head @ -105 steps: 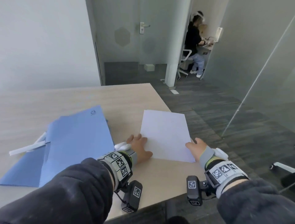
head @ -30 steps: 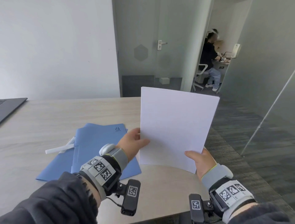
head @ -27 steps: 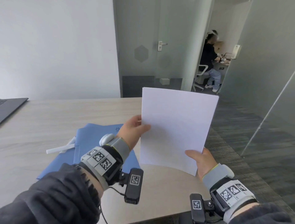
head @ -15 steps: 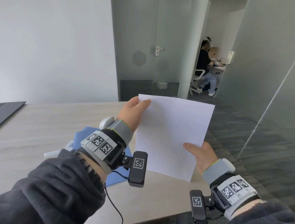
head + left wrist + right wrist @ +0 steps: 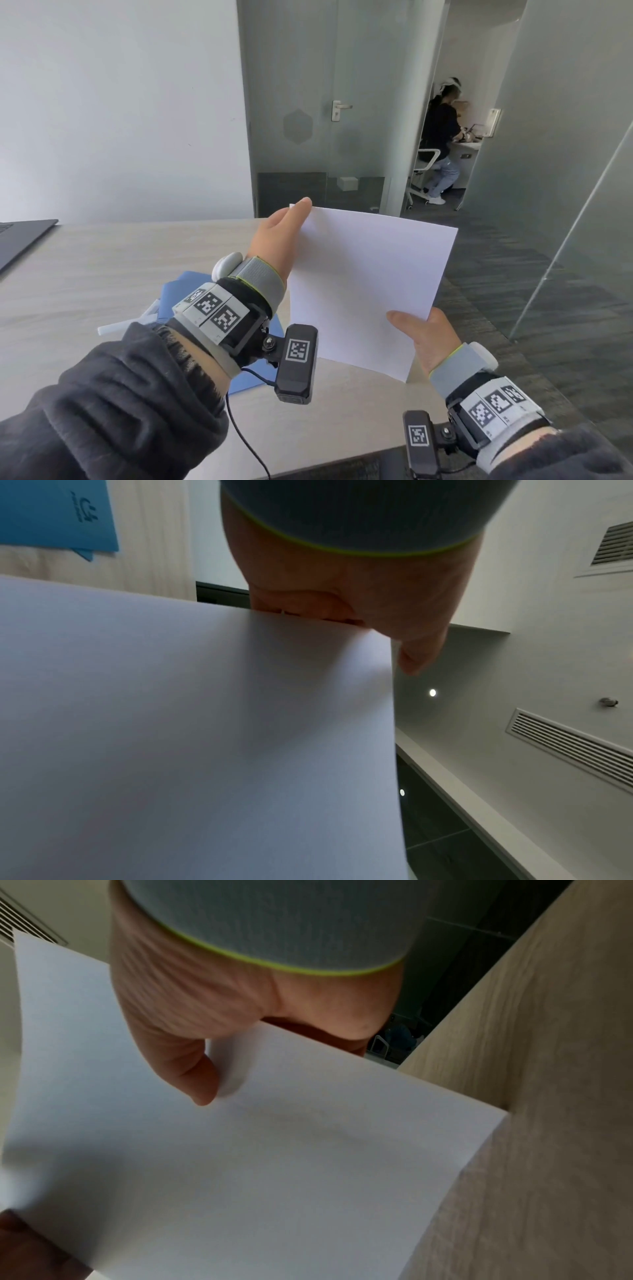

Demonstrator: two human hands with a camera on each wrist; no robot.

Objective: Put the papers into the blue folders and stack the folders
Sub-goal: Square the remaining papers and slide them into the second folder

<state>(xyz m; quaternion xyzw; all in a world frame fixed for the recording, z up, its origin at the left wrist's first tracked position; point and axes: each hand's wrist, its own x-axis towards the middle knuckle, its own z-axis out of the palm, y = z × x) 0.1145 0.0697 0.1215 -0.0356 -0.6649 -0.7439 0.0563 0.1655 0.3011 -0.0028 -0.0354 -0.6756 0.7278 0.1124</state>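
**Papers pinched at two corners, held up off the table**

The white papers (image 5: 366, 291) are pinched at opposite corners. The top left corner is held by the left hand (image 5: 279, 240), thumb laid over the front near the upper edge, fingers hidden behind the sheets. The lower right edge is clamped by the right hand (image 5: 424, 337), its thumb (image 5: 192, 1069) pressed flat on the near face, the other fingers tucked out of sight at the back. How many sheets are in the bundle cannot be told.

The papers are held nearly upright, tilted slightly, clear of the wooden table (image 5: 102, 267). Below and to the left, the blue folders (image 5: 178, 291) are lying flat on that table, largely covered by the left wrist, with a white strip (image 5: 113, 329) poking out beside them.

The gathering step looks finished; the filing step is judged to be in hand. What is called for next: the bundle lowered toward the folders, one hand freed so that a cover can be lifted, and the sheets slid inside squarely.
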